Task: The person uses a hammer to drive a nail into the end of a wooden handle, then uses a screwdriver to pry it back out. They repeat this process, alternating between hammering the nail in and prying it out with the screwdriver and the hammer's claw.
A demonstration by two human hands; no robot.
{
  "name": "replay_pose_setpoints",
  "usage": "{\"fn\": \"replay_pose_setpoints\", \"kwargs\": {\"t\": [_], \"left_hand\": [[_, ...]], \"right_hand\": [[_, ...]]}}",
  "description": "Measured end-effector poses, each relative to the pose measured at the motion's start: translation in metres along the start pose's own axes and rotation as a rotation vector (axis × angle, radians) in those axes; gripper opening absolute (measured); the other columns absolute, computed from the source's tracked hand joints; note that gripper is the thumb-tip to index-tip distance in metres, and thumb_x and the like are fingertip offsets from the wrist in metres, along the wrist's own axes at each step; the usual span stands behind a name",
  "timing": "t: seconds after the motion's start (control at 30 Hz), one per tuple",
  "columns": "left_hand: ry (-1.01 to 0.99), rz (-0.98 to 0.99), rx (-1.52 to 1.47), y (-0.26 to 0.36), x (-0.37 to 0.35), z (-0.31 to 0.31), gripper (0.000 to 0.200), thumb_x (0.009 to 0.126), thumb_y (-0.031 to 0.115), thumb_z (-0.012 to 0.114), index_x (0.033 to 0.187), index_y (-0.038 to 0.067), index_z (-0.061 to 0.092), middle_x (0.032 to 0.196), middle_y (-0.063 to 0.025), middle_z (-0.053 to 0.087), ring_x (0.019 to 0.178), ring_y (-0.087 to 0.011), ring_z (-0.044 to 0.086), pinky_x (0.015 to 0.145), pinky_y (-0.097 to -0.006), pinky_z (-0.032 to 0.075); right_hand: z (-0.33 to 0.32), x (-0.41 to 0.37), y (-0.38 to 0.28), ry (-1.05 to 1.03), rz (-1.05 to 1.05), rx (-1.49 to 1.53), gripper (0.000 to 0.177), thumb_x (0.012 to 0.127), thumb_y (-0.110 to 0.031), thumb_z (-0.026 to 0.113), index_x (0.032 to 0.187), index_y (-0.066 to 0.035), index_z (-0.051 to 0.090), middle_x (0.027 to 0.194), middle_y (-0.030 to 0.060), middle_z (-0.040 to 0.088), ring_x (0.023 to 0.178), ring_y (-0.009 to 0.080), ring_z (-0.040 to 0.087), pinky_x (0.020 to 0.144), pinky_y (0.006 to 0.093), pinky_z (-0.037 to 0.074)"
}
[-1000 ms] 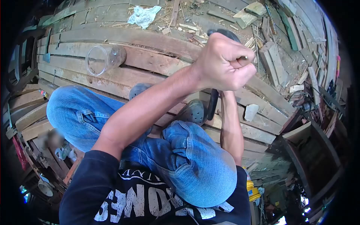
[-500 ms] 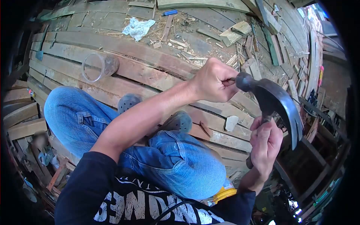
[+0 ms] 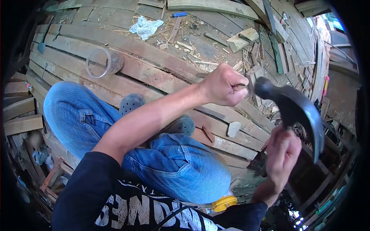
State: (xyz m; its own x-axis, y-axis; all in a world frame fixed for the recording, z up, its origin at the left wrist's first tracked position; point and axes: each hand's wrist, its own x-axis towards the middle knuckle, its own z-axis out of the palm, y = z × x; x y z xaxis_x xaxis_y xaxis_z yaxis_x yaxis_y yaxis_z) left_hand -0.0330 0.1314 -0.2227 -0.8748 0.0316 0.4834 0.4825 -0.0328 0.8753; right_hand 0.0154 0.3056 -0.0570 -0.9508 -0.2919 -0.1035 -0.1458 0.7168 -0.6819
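Observation:
My left hand (image 3: 224, 85) is closed in a fist in front of my knees, its fingers pinched round a nail (image 3: 241, 85). Only a short dark end of the nail sticks out; the rest is hidden in the fingers. In my right hand (image 3: 283, 150) is a claw hammer (image 3: 291, 102), gripped by the handle close below its head. The striking face points left toward the nail, with a small gap between them. The claw curves down on the far right.
Wooden planks (image 3: 154, 61) make up the floor. A clear plastic jar (image 3: 113, 62) lies on its side at the left. Farther off are a white cloth (image 3: 145, 27), a blue lighter (image 3: 178, 14), wood offcuts (image 3: 237, 43) and splinters. A whitish chunk (image 3: 233, 129) and a yellow lid (image 3: 224, 203) are nearer.
The hammer has moved right, away from the nail, opening a gap where its face was against or very near it. My left hand has hardly moved.

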Motion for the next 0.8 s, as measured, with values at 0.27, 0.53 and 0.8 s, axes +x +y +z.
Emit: {"fn": "replay_pose_setpoints", "kwargs": {"t": [0.27, 0.53, 0.8], "left_hand": [[-0.036, 0.074, 0.088, -0.004, -0.001, -0.001, 0.014, 0.065, 0.0, 0.059, 0.059, 0.004, 0.047, 0.048, -0.0055, 0.036, 0.041, -0.0157, 0.038, 0.041, -0.0318, 0.033], [-0.019, -0.017, 0.009, 0.003, 0.001, -0.004, 0.024, 0.067, 0.002, 0.055, 0.053, 0.003, 0.036, 0.046, -0.0097, 0.037, 0.038, -0.0246, 0.04, 0.041, -0.0363, 0.035], [0.033, -0.002, -0.067, 0.002, 0.002, -0.001, 0.028, 0.066, -0.001, 0.059, 0.054, 0.004, 0.034, 0.048, -0.0067, 0.036, 0.041, -0.0177, 0.036, 0.041, -0.0332, 0.029]], "right_hand": [[-0.007, -0.005, -0.009, 0.13, 0.034, 0.241, 0.046, 0.104, -0.03, 0.04, 0.066, -0.005, 0.047, 0.059, -0.0033, 0.042, 0.047, 0.0021, 0.03, 0.044, 0.0218, 0.021], [-0.006, 0.0, -0.015, 0.101, -0.019, 0.0, 0.042, 0.103, -0.027, 0.042, 0.067, -0.005, 0.046, 0.055, -0.004, 0.04, 0.051, 0.0029, 0.032, 0.046, 0.0228, 0.023], [-0.004, 0.012, -0.018, 0.01, -0.166, -0.163, 0.041, 0.103, -0.025, 0.045, 0.069, -0.002, 0.049, 0.055, -0.0022, 0.04, 0.05, 0.0041, 0.035, 0.046, 0.0238, 0.026]]}}
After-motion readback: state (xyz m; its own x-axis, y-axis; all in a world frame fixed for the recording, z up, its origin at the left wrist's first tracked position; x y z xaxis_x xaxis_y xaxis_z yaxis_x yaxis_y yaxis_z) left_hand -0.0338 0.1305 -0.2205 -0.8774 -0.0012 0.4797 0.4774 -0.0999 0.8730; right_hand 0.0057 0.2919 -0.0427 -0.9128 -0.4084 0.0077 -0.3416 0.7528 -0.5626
